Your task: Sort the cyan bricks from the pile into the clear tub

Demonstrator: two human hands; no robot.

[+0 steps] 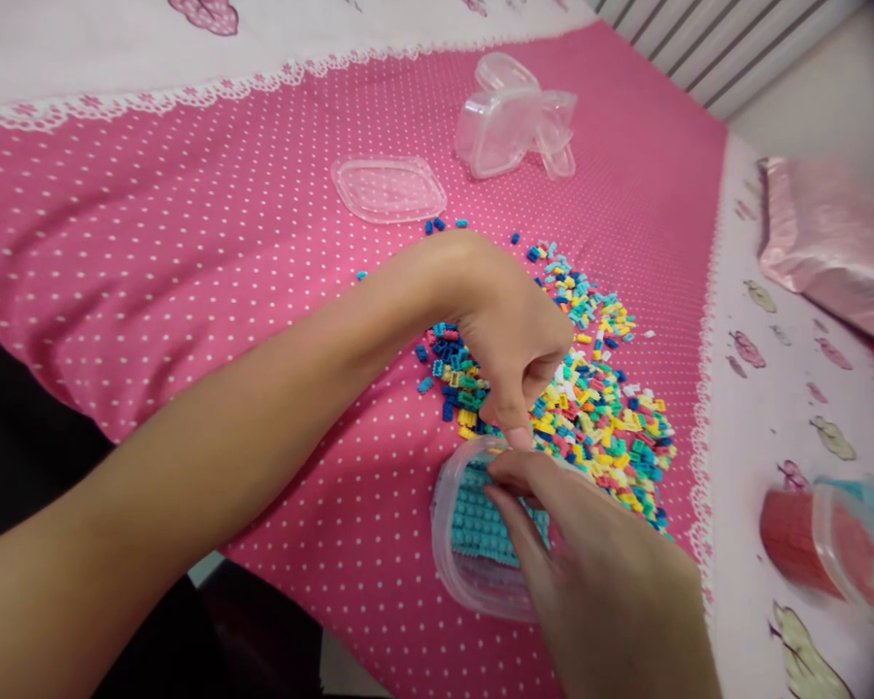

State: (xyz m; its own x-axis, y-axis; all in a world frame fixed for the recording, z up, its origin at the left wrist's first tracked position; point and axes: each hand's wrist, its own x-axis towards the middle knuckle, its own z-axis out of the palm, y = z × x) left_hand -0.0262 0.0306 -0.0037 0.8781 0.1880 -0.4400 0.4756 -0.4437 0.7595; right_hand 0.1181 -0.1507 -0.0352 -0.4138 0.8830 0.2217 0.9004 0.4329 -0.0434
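Observation:
A clear plastic container (446,568) stands near the cloth's front edge, with teal toy building bricks (481,519) packed in neat rows inside. My right hand (612,573) reaches over its right side, thumb and index finger pinched above the teal bricks; whatever lies between the fingertips is hidden. From the left, my left hand (521,320) bends down over a loose pile of small multicoloured bricks (612,417). Its fingers are curled, and the thumb points down at the container's far rim, close to my right index finger. Anything within that grip is out of sight.
A clear lid (389,187) lies flat behind the pile, and clear containers (514,121) are heaped farther back. At right stand a container with red contents (808,539) and a shiny pink bag (837,243). Stray blue bricks (437,224) dot the pink tablecloth (262,194).

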